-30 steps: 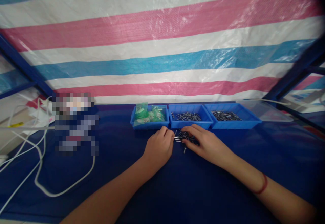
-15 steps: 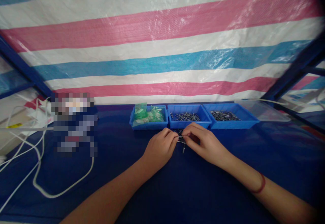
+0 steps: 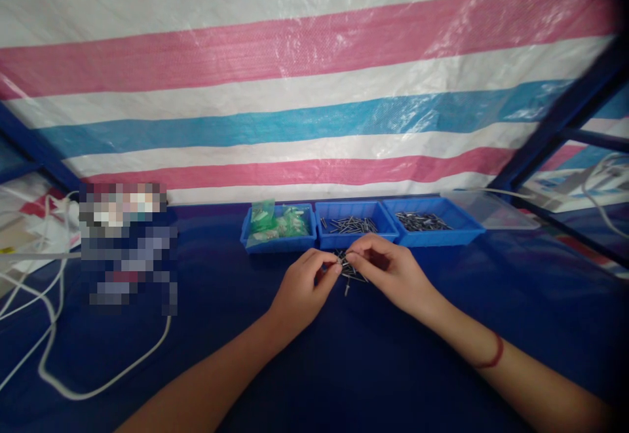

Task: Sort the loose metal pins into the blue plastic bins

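Observation:
A small pile of blind rivets (image 3: 354,276) with thin metal stems lies on the blue table between my hands. One rivet (image 3: 346,287) sticks out at the pile's near side. Over the pile's left edge, my left hand (image 3: 305,283) is closed, thumb and index finger pinching what looks like a rivet, mostly covered by the fingertips. My right hand (image 3: 393,274) comes in from the other side, its thumb and forefinger also pinched on a slim rivet close to the left fingertips. Whether both hands grip the same piece is too small to tell.
Behind the pile, three blue bins stand in a row: a left bin (image 3: 280,245) with green plastic bags (image 3: 282,223), a middle bin (image 3: 356,236) and a right bin (image 3: 442,236) holding rivets. A clear lid (image 3: 496,210) lies far right. White cables (image 3: 73,394) loop at left.
The view has shifted slightly, so the bins appear further left. My fingertips have parted a little at the pile, and the left thumb and index finger now form a rounder pinch.

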Action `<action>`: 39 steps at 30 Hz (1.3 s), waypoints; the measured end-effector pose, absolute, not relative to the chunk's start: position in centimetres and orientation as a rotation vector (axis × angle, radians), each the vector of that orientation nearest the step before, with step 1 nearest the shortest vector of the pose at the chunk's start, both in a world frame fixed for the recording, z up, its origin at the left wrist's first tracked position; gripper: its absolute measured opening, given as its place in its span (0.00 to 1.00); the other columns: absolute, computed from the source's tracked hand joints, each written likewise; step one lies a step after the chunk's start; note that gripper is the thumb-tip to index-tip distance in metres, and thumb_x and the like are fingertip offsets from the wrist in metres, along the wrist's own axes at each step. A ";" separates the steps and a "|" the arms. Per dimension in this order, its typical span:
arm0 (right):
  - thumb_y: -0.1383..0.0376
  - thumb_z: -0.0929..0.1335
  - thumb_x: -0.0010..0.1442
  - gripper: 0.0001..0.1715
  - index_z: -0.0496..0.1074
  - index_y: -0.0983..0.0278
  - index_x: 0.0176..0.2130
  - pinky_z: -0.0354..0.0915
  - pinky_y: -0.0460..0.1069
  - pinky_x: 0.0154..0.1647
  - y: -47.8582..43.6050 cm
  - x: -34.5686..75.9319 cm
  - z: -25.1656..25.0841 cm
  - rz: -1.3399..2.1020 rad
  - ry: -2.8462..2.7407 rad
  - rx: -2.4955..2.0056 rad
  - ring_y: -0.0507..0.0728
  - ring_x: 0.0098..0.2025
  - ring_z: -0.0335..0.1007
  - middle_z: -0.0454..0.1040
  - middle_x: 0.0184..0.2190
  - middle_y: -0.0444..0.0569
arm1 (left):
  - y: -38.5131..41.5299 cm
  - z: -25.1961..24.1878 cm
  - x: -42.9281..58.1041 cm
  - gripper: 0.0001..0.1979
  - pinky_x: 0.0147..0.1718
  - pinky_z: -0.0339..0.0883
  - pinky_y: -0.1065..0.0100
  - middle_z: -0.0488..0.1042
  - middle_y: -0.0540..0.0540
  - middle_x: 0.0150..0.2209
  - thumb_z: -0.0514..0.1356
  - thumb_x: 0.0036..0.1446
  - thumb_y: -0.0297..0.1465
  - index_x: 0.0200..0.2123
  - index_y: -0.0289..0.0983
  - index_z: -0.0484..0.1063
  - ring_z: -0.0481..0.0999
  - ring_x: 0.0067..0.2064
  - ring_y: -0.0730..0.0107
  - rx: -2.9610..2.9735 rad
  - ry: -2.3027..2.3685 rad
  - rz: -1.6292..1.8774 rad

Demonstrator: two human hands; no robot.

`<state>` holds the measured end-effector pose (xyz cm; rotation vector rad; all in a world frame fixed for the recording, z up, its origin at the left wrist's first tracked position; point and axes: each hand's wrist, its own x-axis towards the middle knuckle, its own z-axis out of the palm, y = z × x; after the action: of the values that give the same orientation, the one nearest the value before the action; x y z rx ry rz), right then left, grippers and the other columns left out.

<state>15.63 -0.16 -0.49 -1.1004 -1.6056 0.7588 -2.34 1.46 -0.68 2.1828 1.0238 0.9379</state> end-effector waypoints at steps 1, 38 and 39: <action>0.59 0.67 0.59 0.08 0.70 0.62 0.32 0.60 0.49 0.29 -0.2 15.6 -0.5 0.773 -1.600 -1.094 0.53 0.29 0.62 0.66 0.27 0.45 | 1.5 -0.7 -2.3 0.07 0.34 0.62 0.71 0.71 0.48 0.34 0.55 0.61 0.32 0.36 0.37 0.71 0.70 0.35 0.71 2.171 1.031 0.943; 0.60 0.66 0.59 0.13 0.69 0.63 0.43 0.62 0.52 0.33 2.4 24.3 1.5 -0.320 -1.762 -1.595 0.59 0.32 0.69 0.74 0.33 0.52 | 2.3 -1.4 -3.4 0.11 0.40 0.62 0.63 0.73 0.47 0.40 0.50 0.65 0.33 0.39 0.40 0.72 0.71 0.41 0.64 2.746 1.219 0.452; 0.60 0.65 0.60 0.11 0.70 0.63 0.42 0.63 0.52 0.34 2.0 23.3 1.6 -0.293 -1.799 -1.531 0.58 0.32 0.69 0.74 0.33 0.50 | 2.4 -1.4 -3.4 0.11 0.40 0.62 0.63 0.73 0.47 0.40 0.50 0.65 0.33 0.38 0.40 0.72 0.71 0.41 0.64 2.743 1.222 0.455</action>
<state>23.29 2.03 1.65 -1.5307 -1.7986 -0.2931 -3.41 2.36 -1.39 2.7433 1.2221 0.4551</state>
